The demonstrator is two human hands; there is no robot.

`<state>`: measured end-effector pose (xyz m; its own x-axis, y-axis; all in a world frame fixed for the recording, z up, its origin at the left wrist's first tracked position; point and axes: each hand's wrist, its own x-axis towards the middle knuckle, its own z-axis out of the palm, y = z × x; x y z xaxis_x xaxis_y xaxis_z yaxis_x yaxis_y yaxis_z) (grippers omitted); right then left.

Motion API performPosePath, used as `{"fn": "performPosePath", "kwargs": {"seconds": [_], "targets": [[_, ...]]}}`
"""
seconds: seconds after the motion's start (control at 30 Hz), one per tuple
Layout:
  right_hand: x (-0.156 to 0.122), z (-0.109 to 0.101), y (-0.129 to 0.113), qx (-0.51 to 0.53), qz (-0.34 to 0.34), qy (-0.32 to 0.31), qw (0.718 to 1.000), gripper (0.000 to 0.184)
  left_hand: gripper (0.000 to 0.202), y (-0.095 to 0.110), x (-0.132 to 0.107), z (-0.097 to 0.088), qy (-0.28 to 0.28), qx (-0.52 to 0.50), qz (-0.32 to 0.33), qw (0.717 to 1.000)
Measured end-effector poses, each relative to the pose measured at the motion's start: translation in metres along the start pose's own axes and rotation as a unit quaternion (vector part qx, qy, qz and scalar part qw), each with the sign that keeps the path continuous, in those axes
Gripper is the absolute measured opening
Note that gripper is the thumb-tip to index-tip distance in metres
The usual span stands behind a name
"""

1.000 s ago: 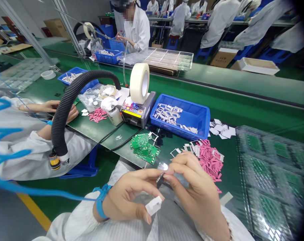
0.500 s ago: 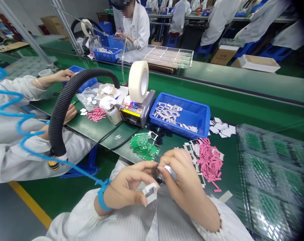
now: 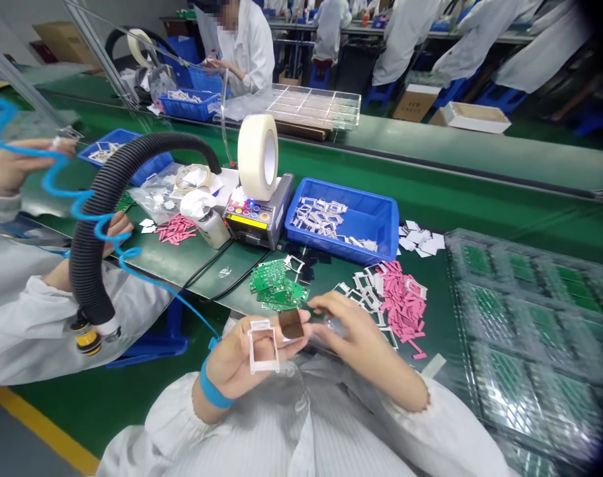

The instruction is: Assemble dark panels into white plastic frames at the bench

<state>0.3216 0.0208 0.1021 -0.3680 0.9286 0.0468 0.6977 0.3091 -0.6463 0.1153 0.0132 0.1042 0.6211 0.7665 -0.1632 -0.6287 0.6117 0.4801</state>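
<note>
- Green tabletop (image 3: 431, 199) ahead carried loose pink strips (image 3: 403, 301).
- Left hand (image 3: 239, 354) fingers gripped a white square plastic frame (image 3: 262, 346) over the lap.
- Right hand (image 3: 356, 338) fingers pinched a dark brown square piece (image 3: 290, 323) beside it.

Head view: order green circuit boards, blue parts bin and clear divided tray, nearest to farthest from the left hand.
1. Green circuit boards, just ahead of left hand.
2. Blue parts bin, beyond, rightward.
3. Clear divided tray, across the conveyor.

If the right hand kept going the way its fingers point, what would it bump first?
The right hand would likely meet the small dark square first, at the left hand holding the white frame; depth is unclear.
</note>
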Motion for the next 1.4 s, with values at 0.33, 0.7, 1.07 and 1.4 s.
{"fn": "performPosePath", "kwargs": {"seconds": [0.33,0.7,1.07,1.4], "targets": [[0.014,-0.010,-0.022,0.158,-0.170,0.093,0.968,0.027,0.036,-0.001,-0.003,0.007,-0.025,-0.010,0.002,1.000],[0.026,-0.066,-0.053,-0.167,-0.400,-0.012,0.901,0.022,0.032,-0.016,0.003,-0.014,-0.053,0.002,-0.212,0.976],[0.044,-0.070,-0.064,-0.177,-0.474,-0.207,0.837,0.020,0.031,-0.019,0.007,-0.005,-0.057,0.059,-0.286,0.955],[0.044,-0.065,-0.056,-0.172,-0.444,-0.262,0.840,0.028,0.024,-0.021,0.009,0.000,-0.057,0.066,-0.307,0.948]]}}
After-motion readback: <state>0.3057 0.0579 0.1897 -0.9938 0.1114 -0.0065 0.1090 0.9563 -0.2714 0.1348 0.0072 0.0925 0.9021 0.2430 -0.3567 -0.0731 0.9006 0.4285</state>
